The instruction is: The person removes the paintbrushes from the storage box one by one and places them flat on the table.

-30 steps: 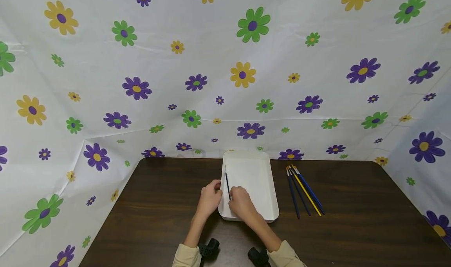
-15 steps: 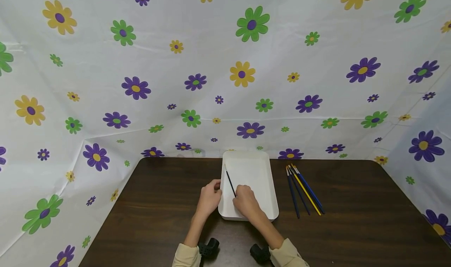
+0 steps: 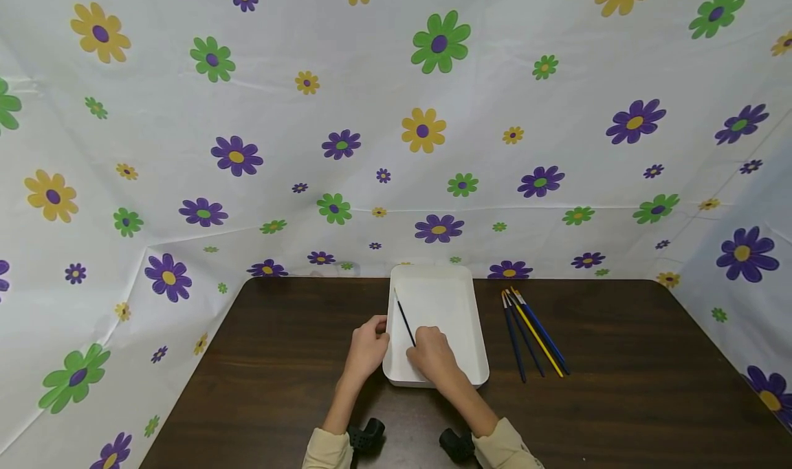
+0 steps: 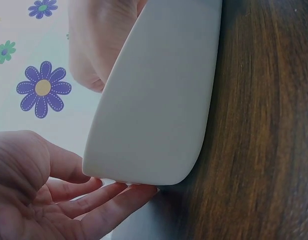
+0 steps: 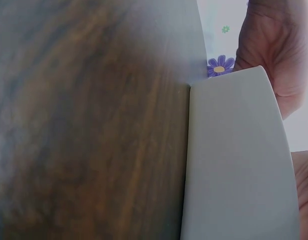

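A white rectangular tray [image 3: 442, 304] stands at the far middle of the table. Inside it, near the left wall, lies a thin dark paintbrush [image 3: 404, 318], slanting from upper left down to my right hand [image 3: 432, 352]. That hand pinches the brush's near end; its fingertips are hidden under the knuckles. My left hand [image 3: 367, 348] is at the tray's left side. In the left wrist view, the left fingers [image 4: 114, 205] lie fairly straight against the tray's outer wall, with the thumb at the rim. The right wrist view shows mainly the tray's outer wall [image 5: 238, 165].
Right of the tray, several paintbrushes [image 3: 535, 335] with blue and yellow handles lie in a loose bunch. Behind the dark wooden table [image 3: 297, 318] hangs a white cloth [image 3: 371, 42] with printed flowers. Black wrist devices sit on both arms.
My right hand has shifted slightly right, swinging the near end of the paintbrush that way, so it slants more. The last half second shows hardly any movement. My left hand stays at the tray.
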`<state>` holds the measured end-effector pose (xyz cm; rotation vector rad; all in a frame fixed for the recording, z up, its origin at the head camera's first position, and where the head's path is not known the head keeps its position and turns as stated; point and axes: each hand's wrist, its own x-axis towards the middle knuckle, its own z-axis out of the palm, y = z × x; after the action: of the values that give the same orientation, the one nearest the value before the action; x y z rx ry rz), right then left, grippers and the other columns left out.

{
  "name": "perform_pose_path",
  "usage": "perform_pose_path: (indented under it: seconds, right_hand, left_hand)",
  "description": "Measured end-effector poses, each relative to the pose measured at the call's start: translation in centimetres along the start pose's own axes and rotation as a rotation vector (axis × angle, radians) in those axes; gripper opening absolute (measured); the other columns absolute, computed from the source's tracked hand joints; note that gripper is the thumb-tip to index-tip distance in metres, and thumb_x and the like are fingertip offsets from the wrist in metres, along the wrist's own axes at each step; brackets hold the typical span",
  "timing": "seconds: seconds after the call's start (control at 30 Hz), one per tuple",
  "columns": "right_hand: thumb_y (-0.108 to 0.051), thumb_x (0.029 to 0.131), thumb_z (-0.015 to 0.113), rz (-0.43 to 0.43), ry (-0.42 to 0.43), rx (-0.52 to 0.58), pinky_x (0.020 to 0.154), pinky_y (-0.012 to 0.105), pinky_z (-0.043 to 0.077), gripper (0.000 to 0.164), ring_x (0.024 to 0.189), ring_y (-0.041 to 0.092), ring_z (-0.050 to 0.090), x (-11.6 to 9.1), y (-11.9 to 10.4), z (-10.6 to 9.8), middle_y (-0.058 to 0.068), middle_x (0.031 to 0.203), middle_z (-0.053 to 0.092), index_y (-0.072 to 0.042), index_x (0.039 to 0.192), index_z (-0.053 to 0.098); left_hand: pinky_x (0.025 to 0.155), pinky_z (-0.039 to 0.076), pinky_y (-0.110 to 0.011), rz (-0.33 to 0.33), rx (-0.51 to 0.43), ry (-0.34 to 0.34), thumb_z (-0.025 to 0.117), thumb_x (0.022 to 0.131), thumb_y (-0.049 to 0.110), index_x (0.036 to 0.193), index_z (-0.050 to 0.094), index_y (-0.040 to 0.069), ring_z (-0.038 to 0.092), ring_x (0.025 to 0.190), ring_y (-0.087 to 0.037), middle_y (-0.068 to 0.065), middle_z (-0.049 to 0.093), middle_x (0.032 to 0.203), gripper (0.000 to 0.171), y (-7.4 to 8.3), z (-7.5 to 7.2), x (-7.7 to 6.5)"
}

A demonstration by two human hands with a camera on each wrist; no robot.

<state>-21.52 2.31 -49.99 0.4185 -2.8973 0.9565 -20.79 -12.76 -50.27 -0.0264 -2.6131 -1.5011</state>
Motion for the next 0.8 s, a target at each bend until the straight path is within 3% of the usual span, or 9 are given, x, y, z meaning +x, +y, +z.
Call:
perform_pose_path:
  seconds: [0.3, 0.53, 0.63, 0.8]
  right_hand:
    - [0.008, 0.077, 0.067, 0.059, -0.069, 0.06, 0.046, 0.024, 0.026, 0.043, 0.05, 0.012, 0.03, 0.3, 0.6, -0.9, -0.005, 0.056, 0.031, -0.015, 0.056, 0.036]
    - [0.009, 0.077, 0.064, 0.039, -0.067, 0.15, 0.045, 0.021, 0.019, 0.048, 0.048, 0.007, 0.022, 0.7, 1.2, -3.1, -0.012, 0.049, 0.023, -0.017, 0.05, 0.034]
    - [0.007, 0.08, 0.066, 0.054, -0.068, 0.153, 0.045, 0.021, 0.022, 0.042, 0.047, 0.007, 0.028, 0.8, 1.6, -4.3, -0.01, 0.048, 0.031, -0.012, 0.049, 0.045]
    - [0.003, 0.085, 0.071, 0.072, -0.059, 0.128, 0.049, 0.024, 0.035, 0.023, 0.052, 0.012, 0.044, 1.0, 2.3, -6.2, -0.002, 0.056, 0.053, -0.001, 0.063, 0.066]
  left_hand:
    - [0.08, 0.059, -0.049, 0.001, -0.005, -0.001, 0.055, 0.093, -0.006, 0.127, 0.064, -0.012, 0.072, 0.095, -0.038, -0.027, 0.07, 0.113, 0.035, 0.0, 0.0, 0.0]
    - [0.078, 0.059, -0.048, 0.011, -0.002, 0.007, 0.055, 0.092, -0.007, 0.125, 0.065, -0.012, 0.073, 0.093, -0.036, -0.026, 0.071, 0.111, 0.035, -0.1, 0.1, 0.1]
    - [0.078, 0.059, -0.048, 0.011, -0.004, 0.006, 0.055, 0.093, -0.007, 0.125, 0.065, -0.012, 0.073, 0.093, -0.035, -0.026, 0.072, 0.11, 0.035, -0.1, 0.0, 0.1]
    - [0.078, 0.059, -0.046, 0.004, -0.001, 0.002, 0.055, 0.093, -0.006, 0.126, 0.065, -0.012, 0.07, 0.092, -0.031, -0.024, 0.072, 0.109, 0.034, 0.0, 0.0, 0.1]
